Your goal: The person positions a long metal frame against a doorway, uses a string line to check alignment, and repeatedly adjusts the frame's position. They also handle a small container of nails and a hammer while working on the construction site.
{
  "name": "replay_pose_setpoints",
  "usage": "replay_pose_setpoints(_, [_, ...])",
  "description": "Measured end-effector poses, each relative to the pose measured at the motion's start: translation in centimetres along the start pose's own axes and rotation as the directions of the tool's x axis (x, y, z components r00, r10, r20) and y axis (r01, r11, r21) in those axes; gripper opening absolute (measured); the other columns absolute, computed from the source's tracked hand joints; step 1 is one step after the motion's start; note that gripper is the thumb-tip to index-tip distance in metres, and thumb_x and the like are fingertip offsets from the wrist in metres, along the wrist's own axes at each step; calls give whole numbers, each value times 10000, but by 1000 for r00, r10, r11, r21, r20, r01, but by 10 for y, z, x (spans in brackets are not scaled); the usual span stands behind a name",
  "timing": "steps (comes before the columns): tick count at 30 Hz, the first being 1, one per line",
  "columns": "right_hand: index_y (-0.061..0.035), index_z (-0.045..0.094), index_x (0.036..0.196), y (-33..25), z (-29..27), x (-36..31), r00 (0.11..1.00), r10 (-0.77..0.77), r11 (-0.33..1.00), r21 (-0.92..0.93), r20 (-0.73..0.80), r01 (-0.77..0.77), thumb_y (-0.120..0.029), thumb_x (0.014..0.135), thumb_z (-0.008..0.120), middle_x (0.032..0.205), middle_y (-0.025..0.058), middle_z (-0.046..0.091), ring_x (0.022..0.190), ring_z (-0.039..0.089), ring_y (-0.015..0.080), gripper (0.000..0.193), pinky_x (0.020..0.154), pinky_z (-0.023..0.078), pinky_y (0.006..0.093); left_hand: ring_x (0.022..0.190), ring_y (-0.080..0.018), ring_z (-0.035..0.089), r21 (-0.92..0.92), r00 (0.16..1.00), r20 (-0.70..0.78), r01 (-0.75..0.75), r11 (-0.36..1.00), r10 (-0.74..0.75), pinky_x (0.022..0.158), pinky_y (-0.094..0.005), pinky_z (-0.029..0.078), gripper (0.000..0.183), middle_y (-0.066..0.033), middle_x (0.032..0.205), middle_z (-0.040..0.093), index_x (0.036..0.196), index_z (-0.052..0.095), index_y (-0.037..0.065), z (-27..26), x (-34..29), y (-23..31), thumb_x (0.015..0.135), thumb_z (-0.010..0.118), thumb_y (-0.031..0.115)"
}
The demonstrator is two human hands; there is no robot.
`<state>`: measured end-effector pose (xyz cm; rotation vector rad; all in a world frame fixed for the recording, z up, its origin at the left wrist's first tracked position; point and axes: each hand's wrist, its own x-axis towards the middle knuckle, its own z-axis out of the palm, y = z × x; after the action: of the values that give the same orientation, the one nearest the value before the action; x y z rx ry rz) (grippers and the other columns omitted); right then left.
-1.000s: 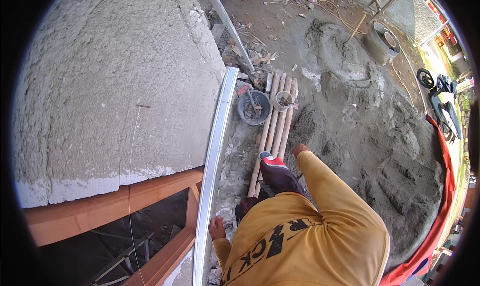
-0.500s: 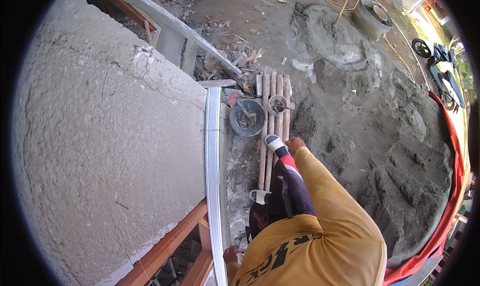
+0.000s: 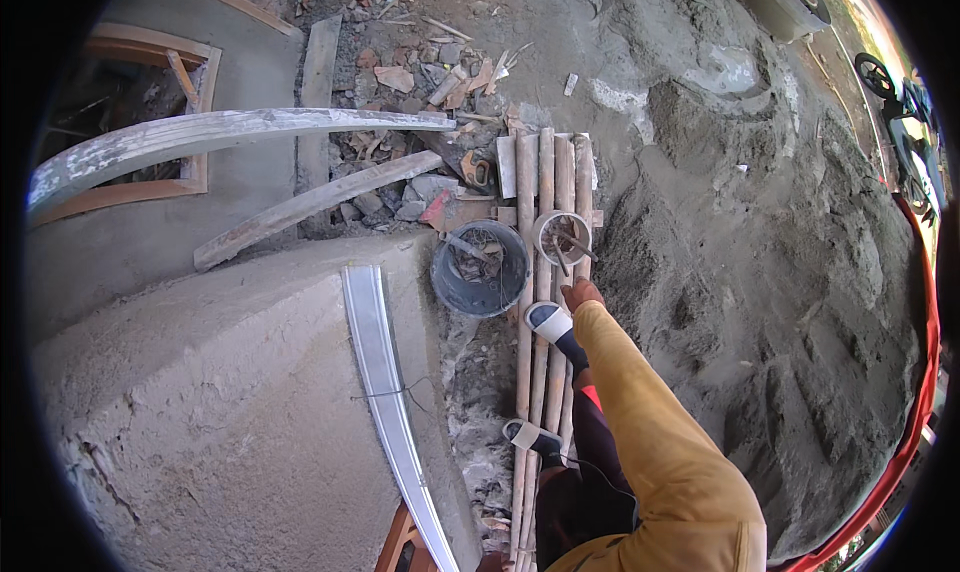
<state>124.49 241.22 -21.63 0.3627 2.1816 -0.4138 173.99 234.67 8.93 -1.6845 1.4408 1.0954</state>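
My right hand (image 3: 580, 294) reaches down at the end of a yellow sleeve, just short of a small white bucket (image 3: 548, 234) with tool handles sticking out of it. The hand looks empty. Beside it stands a dark round bucket (image 3: 480, 290) holding mortar and a trowel. Both buckets rest on a platform of bamboo poles (image 3: 545, 172), where my feet in white sandals (image 3: 550, 322) also stand. A long aluminium straightedge (image 3: 385, 392) lies against the rough grey plastered wall (image 3: 200, 422). My left hand is out of the picture.
Heaped grey sand (image 3: 780, 272) fills the ground to the right. Rubble and broken bricks (image 3: 420, 72) lie beyond the bamboo. Wooden planks (image 3: 310, 207) and a whitish curved board (image 3: 200, 137) cross the upper left. A motorcycle (image 3: 900, 92) and a red sheet edge (image 3: 925, 372) line the right rim.
The view has swung along the wall toward the ground. My left hand, earlier at the straightedge's lower end, has left the picture. My right hand has moved closer to the small bucket.
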Motion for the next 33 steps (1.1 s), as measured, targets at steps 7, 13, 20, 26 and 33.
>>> replay_pose_setpoints(7, [-44,588,1118,-5,32,84,979,182,982,-75,94,-175,-375,834,486,1185,187,564,1115,536,325,448,943,421,414,657,-203,653,-5,991,55,120,993,-120,557,-331,493,388,-136,814,665,882,607,-33,35,-16,9,881,522,346])
replay_pose_setpoints(13, [-67,596,937,-28,14,61,987,4,974,-225,-159,-40,-352,891,415,971,164,650,915,626,337,341,808,489,446,665,-197,652,-30,990,72,125,992,-123,566,-332,492,396,-136,823,666,887,605,-32,46,-31,0,878,521,355])
replay_pose_setpoints(20, [-66,562,897,-20,-71,-21,955,-193,941,-319,-226,114,-358,888,407,869,191,651,827,628,370,331,733,491,468,675,-190,651,-60,998,64,0,998,4,576,-333,492,406,-135,834,667,892,604,-30,44,-40,-10,875,520,367])
replay_pose_setpoints(26, [-56,562,967,16,-144,-123,940,-282,935,-274,-191,224,-392,892,395,921,228,626,881,596,401,382,782,464,490,683,-184,650,184,936,60,-351,918,346,584,-334,492,414,-134,843,668,896,602,-29,43,-32,-69,872,519,377])
replay_pose_setpoints(33, [-8,584,889,58,-177,-251,771,-602,732,-242,209,637,-371,892,401,871,249,612,849,591,408,406,764,461,461,749,-196,649,-449,948,-258,-290,845,188,693,-316,502,385,-112,842,669,948,608,-24,27,-69,-20,853,546,344])
